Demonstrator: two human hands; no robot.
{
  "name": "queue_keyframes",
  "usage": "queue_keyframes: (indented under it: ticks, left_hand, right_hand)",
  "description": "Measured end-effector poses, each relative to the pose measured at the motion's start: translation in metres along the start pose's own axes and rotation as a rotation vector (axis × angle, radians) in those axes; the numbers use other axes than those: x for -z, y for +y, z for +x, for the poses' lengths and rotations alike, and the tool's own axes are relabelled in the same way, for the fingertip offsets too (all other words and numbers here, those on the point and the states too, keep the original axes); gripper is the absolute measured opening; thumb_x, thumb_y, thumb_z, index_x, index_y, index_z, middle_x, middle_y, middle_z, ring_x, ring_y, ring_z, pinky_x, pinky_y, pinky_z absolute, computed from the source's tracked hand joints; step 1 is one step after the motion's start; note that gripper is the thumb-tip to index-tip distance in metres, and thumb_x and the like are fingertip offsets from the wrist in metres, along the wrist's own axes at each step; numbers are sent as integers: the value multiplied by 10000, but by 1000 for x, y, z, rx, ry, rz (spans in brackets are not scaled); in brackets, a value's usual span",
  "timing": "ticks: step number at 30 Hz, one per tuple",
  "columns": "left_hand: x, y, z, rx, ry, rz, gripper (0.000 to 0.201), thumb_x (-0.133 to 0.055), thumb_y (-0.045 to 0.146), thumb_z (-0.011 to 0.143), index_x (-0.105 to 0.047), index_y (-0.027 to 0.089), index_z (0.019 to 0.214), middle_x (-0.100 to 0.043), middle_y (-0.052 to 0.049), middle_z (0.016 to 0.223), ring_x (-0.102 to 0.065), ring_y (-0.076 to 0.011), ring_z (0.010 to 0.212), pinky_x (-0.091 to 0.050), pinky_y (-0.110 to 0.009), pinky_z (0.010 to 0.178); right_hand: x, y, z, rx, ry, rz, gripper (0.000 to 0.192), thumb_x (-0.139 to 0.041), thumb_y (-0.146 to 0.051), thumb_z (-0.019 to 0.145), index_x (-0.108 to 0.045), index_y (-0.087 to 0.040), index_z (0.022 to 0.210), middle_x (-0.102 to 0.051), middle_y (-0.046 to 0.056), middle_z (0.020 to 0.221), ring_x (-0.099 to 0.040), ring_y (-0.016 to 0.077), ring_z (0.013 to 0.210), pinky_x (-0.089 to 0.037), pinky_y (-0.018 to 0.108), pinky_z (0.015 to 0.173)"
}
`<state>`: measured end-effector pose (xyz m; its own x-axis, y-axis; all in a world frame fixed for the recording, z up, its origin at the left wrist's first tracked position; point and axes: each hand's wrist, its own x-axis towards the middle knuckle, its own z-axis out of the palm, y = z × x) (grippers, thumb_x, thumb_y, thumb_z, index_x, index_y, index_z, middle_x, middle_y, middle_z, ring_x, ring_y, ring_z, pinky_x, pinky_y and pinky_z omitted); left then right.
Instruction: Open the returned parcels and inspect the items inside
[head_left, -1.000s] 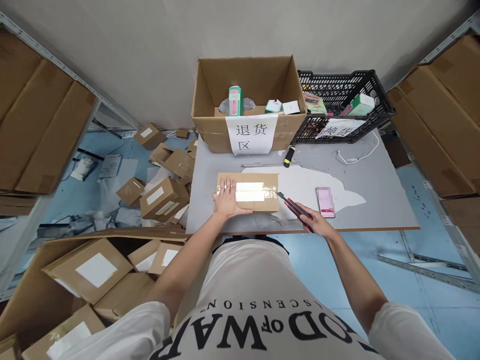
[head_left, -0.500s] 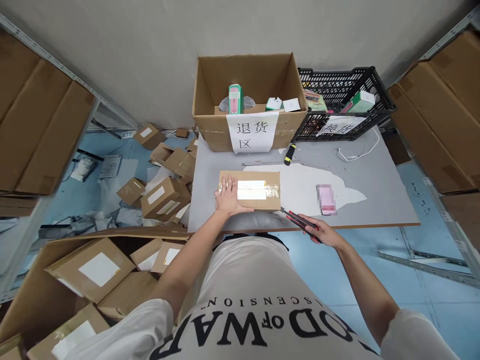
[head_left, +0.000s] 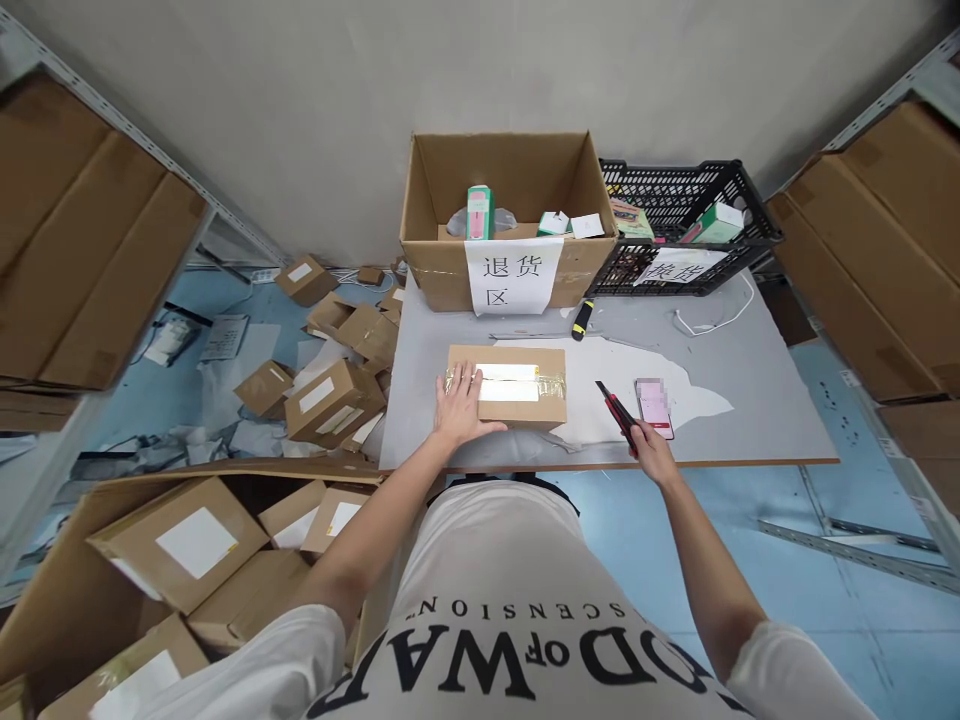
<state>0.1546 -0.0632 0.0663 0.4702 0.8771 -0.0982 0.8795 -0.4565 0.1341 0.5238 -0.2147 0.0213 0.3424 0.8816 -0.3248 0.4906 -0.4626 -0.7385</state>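
Note:
A taped cardboard box (head_left: 517, 411) with a white label lies on the grey table (head_left: 757, 400). My left hand (head_left: 459, 408) presses flat on its left end, fingers spread. Over the table's front part, my right hand (head_left: 651, 450) is wrapped round a black and red utility knife (head_left: 618, 409), whose tip points up and left, apart from the box. Just beyond that hand lies a phone (head_left: 655, 406) with a pink screen. A torn white sheet (head_left: 697, 397) is spread beneath the phone and beside the box.
An open carton (head_left: 442, 275) with a paper sign and a black crate (head_left: 675, 280), both holding small green boxes, stand at the back. A black and yellow tool (head_left: 582, 320) and a white cable (head_left: 712, 318) lie before them. Parcels (head_left: 196, 542) fill a large carton at left.
My right hand has drawn the utility knife away from the box's right corner, rightward and up toward the phone. My left hand stays on the box. The view has shifted slightly.

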Motion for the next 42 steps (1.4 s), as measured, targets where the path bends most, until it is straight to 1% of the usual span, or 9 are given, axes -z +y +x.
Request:
queue_keyframes:
  ticks: [5,15,20,25,27,29,31,35,42]
  left_hand:
    - [-5,-3,-20,-67,-3,27,957,-450,700,770,-206,99,1474,-115,-189,1548,-54,-352,1434,-41,-593,1112]
    - [-17,6,-44,-135,-10,11,659,-394,459,896,-263,155,1466,-231,-118,1535,-140,-264,1436,-110,-491,1145]
    - [-18,6,-44,-117,0,-7,686,-398,509,883,-281,158,1461,-237,-109,1533,-143,-264,1435,-112,-485,1148]
    - [-20,5,-48,-128,-19,-20,734,-445,518,855,-261,159,1469,-228,-107,1536,-128,-269,1438,-121,-484,1147]
    - [-21,4,-49,-136,-34,-21,765,-475,517,838,-245,158,1474,-218,-109,1539,-122,-274,1438,-117,-485,1149]
    - [-21,4,-49,-140,-49,-20,797,-500,518,821,-227,160,1479,-205,-109,1543,-122,-276,1438,-114,-485,1149]
    - [-20,4,-48,-141,-63,-16,830,-530,520,800,-214,169,1482,-198,-106,1546,-121,-278,1438,-111,-487,1148]
    - [-20,4,-48,-148,-66,-11,884,-577,532,759,-214,173,1481,-197,-111,1547,-116,-286,1438,-88,-490,1152]
    - [-20,4,-46,-159,-66,-16,928,-596,577,730,-228,162,1474,-209,-123,1542,-130,-296,1434,-77,-502,1150]
  right_hand:
    - [-43,1,38,-20,194,-247,580,-246,-415,918,-355,-129,1411,-503,177,1188,-535,275,1049,-413,406,924]
    - [-113,16,67,-238,166,-520,594,-323,-323,898,-248,-144,1459,-426,209,1200,-457,347,1115,-399,471,877]
    - [-109,10,66,-163,190,-612,594,-370,-348,888,-295,-130,1435,-454,236,1210,-409,372,1156,-365,532,897]
    - [-68,-58,87,134,374,-504,660,-315,-425,908,-200,-89,1464,-359,250,1357,-356,373,1231,-316,524,969]
    - [-58,-100,94,420,268,-507,698,-327,-447,909,-121,-115,1488,-346,222,1412,-319,358,1280,-272,520,1015]
    - [-59,-139,97,672,34,-594,733,-395,-479,891,-139,-147,1492,-320,189,1465,-289,354,1315,-233,505,1049]
    - [-70,-167,98,791,-144,-723,765,-440,-517,873,-161,-166,1492,-252,171,1515,-229,355,1360,-204,499,1066]
    - [-96,-182,101,792,-278,-926,710,-434,-542,882,-235,-205,1474,-217,173,1534,-203,385,1373,-187,564,1051]
    - [-112,-182,100,776,-247,-1083,629,-422,-447,916,-239,-217,1473,-199,223,1525,-222,434,1355,-206,636,1007]
